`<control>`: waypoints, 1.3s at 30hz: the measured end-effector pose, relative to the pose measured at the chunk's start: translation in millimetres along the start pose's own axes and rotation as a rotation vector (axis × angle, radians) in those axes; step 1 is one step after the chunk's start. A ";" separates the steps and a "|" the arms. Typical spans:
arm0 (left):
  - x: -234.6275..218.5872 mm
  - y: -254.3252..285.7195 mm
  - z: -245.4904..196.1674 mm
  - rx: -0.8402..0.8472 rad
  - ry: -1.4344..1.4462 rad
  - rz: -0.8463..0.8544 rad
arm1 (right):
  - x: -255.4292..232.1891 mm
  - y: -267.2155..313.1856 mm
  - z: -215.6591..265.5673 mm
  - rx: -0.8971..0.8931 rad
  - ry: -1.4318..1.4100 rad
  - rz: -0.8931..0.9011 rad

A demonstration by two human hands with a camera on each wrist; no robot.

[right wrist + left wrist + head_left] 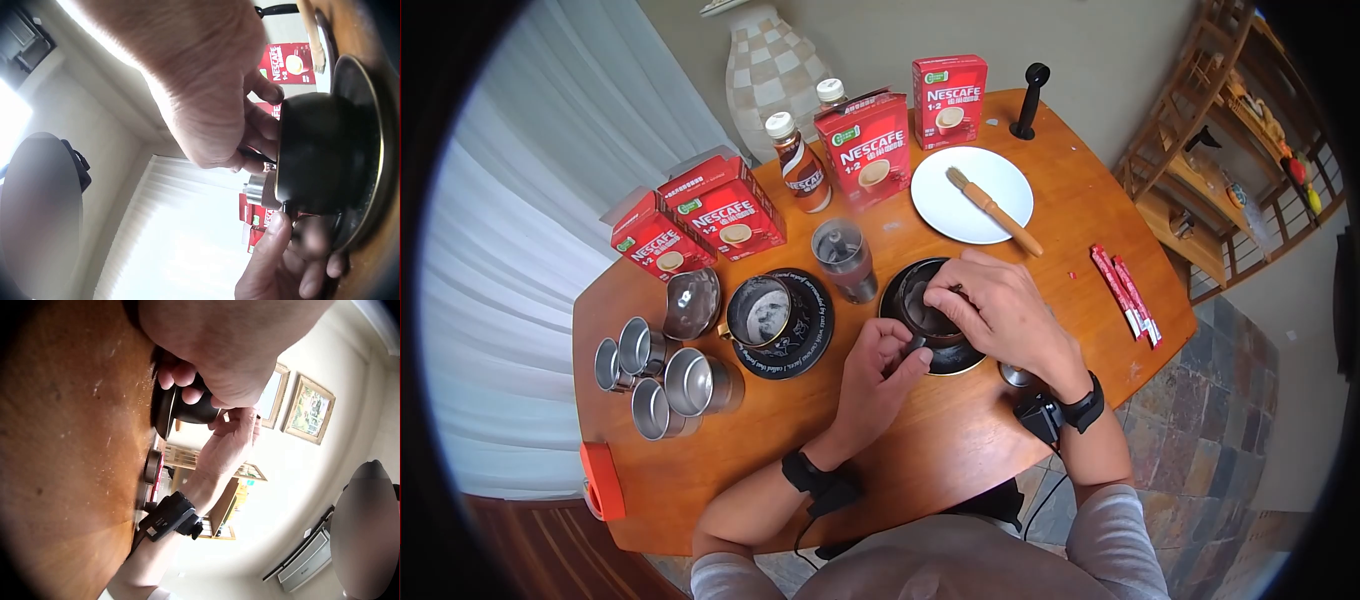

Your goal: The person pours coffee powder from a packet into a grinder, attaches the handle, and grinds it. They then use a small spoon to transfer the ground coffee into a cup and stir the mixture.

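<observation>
A black cup (916, 308) stands on its dark saucer (948, 363) in front of me. At the near side my left hand (874, 378) pinches the cup's handle between thumb and fingers, as the right wrist view also shows. My right hand (1012, 312) is bent over the rim with its fingertips at the cup's mouth. Between those fingers a thin dark handle (251, 154) shows; its lower end is hidden by the cup. A clear-topped cylinder (846, 262) stands just left of the saucer. Farther left, a second black cup (766, 312) sits on a printed saucer (812, 345).
Several metal cups (690, 382) and a glass bowl (693, 305) stand left. Red Nescafe boxes (868, 150) and a coffee bottle (804, 175) line the back. A white plate (940, 205) bears a brush (990, 208); red sachets (1122, 295) lie right, a black tamper-like object (1030, 105) behind.
</observation>
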State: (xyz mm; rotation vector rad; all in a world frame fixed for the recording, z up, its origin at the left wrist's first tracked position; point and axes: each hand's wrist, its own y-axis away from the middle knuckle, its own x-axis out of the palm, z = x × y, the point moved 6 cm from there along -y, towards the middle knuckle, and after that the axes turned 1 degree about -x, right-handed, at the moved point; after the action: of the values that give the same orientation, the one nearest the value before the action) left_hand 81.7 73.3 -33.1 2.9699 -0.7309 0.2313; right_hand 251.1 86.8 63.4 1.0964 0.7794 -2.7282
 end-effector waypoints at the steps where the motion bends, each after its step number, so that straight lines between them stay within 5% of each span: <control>1: -0.2 0.1 0.0 0.002 0.000 0.000 | 0.2 0.0 0.2 -0.009 -0.006 -0.006; 23: 0.1 -1.6 -0.4 0.017 -0.023 -0.034 | -2.2 0.2 -6.2 0.034 -0.002 0.028; 26: 0.0 -1.1 -0.2 0.017 -0.029 -0.026 | -4.0 -1.3 -2.4 0.007 0.038 -0.101; 39: -0.9 -1.2 -0.1 0.018 -0.044 -0.019 | -4.4 -1.3 -5.2 0.029 0.010 0.013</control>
State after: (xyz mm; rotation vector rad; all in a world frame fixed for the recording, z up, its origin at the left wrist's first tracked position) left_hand 81.4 74.8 -33.2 3.0069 -0.7090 0.1726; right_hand 257.2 90.1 63.8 1.1171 0.7334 -2.7346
